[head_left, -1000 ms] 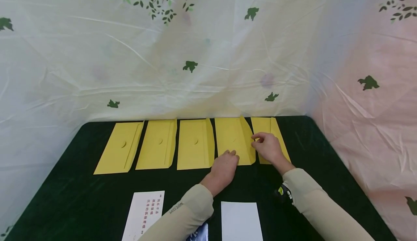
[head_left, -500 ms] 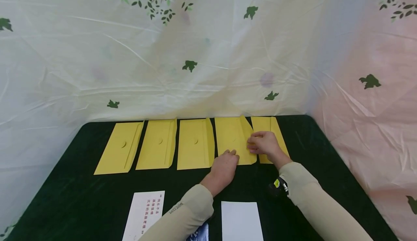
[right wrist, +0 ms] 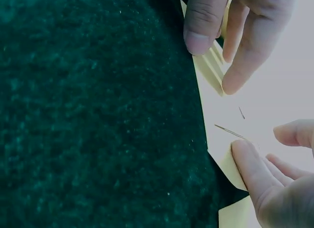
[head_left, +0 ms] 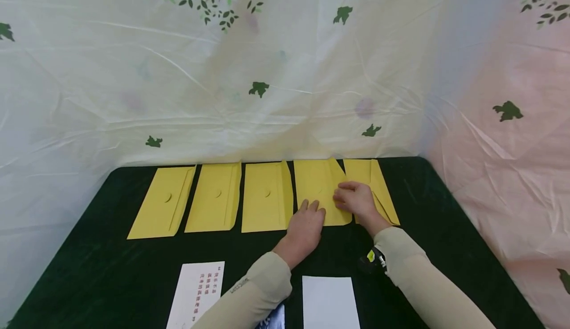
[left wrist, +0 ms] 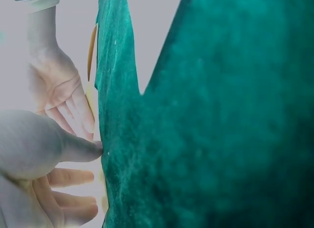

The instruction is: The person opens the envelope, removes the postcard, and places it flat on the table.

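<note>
A yellow envelope (head_left: pixel 313 180), second from the right in a row, lies on the dark green cloth with its side flap (head_left: pixel 336 178) spread to the right. My left hand (head_left: pixel 306 229) rests at its lower edge, fingers extended. In the right wrist view the left thumb (right wrist: pixel 198 34) is down on the paper near the edge. My right hand (head_left: pixel 358 203) lies over the flap, fingers pointing left; the right thumb (right wrist: pixel 248 159) touches the flap's lower end in the right wrist view. Glare washes out much of the paper in both wrist views.
Several more yellow envelopes (head_left: pixel 264 180) line the table's far edge; the rightmost one (head_left: pixel 386 190) sits partly under my right arm. Nearer me are a sheet with red characters (head_left: pixel 191 284), a blue-and-white picture (head_left: pixel 273 319) under my left sleeve and a blank white card (head_left: pixel 329 299).
My right hand has moved left from the flap's outer edge onto the flap. The left hand stays at the same envelope, with its fingers slightly more spread.
</note>
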Demonstrator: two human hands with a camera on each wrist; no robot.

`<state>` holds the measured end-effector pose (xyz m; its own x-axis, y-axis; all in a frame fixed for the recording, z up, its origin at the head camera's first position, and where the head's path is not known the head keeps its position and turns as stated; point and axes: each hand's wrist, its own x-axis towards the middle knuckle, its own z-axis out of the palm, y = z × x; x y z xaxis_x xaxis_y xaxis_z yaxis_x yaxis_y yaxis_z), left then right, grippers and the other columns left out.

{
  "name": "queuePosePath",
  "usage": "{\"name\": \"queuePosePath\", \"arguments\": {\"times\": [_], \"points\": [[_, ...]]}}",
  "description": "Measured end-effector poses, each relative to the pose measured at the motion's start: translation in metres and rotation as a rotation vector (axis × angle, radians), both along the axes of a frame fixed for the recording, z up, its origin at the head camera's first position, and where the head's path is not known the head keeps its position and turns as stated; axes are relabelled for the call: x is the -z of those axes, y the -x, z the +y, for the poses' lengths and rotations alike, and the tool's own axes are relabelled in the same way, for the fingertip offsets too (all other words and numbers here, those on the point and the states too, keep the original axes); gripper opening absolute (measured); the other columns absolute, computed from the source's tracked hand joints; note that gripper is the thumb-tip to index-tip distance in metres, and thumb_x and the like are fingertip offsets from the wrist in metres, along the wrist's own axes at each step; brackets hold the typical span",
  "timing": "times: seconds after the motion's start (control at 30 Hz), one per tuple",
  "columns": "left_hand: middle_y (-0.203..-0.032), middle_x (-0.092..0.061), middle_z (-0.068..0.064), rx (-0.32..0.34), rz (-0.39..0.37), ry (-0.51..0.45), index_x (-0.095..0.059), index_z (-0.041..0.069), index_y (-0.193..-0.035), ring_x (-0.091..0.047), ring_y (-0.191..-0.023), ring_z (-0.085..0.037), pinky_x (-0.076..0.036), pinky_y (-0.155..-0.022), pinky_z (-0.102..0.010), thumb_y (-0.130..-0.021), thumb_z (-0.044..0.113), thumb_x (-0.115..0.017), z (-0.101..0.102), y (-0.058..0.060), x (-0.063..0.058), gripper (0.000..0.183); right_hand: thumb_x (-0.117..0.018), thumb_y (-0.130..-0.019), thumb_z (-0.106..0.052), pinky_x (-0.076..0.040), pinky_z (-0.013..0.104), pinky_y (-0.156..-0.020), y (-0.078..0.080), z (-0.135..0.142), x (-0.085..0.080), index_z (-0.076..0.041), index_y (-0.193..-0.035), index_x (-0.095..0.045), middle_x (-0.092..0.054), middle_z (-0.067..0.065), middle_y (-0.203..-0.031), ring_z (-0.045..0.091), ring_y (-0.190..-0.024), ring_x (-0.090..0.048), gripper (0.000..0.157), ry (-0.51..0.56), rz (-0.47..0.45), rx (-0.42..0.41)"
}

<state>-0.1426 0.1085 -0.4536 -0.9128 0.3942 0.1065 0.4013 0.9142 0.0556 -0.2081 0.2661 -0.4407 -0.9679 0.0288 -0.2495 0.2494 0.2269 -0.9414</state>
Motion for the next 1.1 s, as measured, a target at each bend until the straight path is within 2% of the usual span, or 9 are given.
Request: {"name": "queuePosePath", "arguments": {"times": [0.2,0.37,0.63,0.9,1.1], "points": [[-0.133,-0.062,-0.011,0.002,-0.008,0.006,-0.071,0.01,-0.119,-0.058,-0.124,-0.034,-0.054,-0.095,-0.042,-0.093,0.018,-0.074,0.0,0.0002,-0.0011,0.027,-0.061,-0.101,-0.012,-0.057,0.03,-0.084,0.0002,0.001,0.0004,0.006,-0.139,-0.052,-0.058,0.025,-0.129,0.031,-0.115,-0.063,0.043,0.035,-0.031,0.002],[-0.134,-0.062,-0.012,0.004,-0.006,0.01,-0.07,0.009,-0.12,-0.057,-0.125,-0.035,-0.053,-0.098,-0.042,-0.092,0.019,-0.075,-0.0004,0.0006,-0.0006,0.03,-0.059,-0.102,-0.014,-0.057,0.03,-0.085,0.0024,0.0047,0.0035,0.004,-0.141,-0.05,-0.057,0.025,-0.133,0.03,-0.118,-0.062,0.043,0.107,-0.071,0.001],[-0.136,-0.061,-0.011,-0.005,-0.036,0.018,-0.069,0.01,-0.123,-0.055,-0.127,-0.035,-0.052,-0.099,-0.046,-0.09,0.023,-0.077,-0.0008,0.0014,-0.0025,0.036,-0.058,-0.103,-0.013,-0.057,0.032,-0.085,0.0037,0.0043,0.0062,0.004,-0.141,-0.049,-0.06,0.023,-0.13,0.019,-0.103,-0.068,0.043,0.209,-0.109,0.015],[-0.138,-0.06,-0.011,-0.008,-0.063,0.003,-0.069,0.009,-0.124,-0.054,-0.129,-0.035,-0.05,-0.1,-0.048,-0.091,0.022,-0.077,-0.0009,0.0028,-0.0028,0.036,-0.057,-0.103,-0.013,-0.056,0.035,-0.09,0.0035,0.0032,0.0035,0.006,-0.144,-0.045,-0.058,0.024,-0.133,0.023,-0.11,-0.066,0.047,0.232,-0.113,-0.003],[-0.139,-0.059,-0.012,-0.006,-0.068,-0.013,-0.068,0.008,-0.126,-0.053,-0.13,-0.036,-0.05,-0.101,-0.048,-0.091,0.019,-0.076,-0.0009,0.0025,-0.0026,0.037,-0.057,-0.103,-0.013,-0.056,0.034,-0.089,0.0035,0.003,0.0029,0.004,-0.145,-0.045,-0.059,0.023,-0.132,0.022,-0.108,-0.067,0.047,0.242,-0.132,0.002]]}}
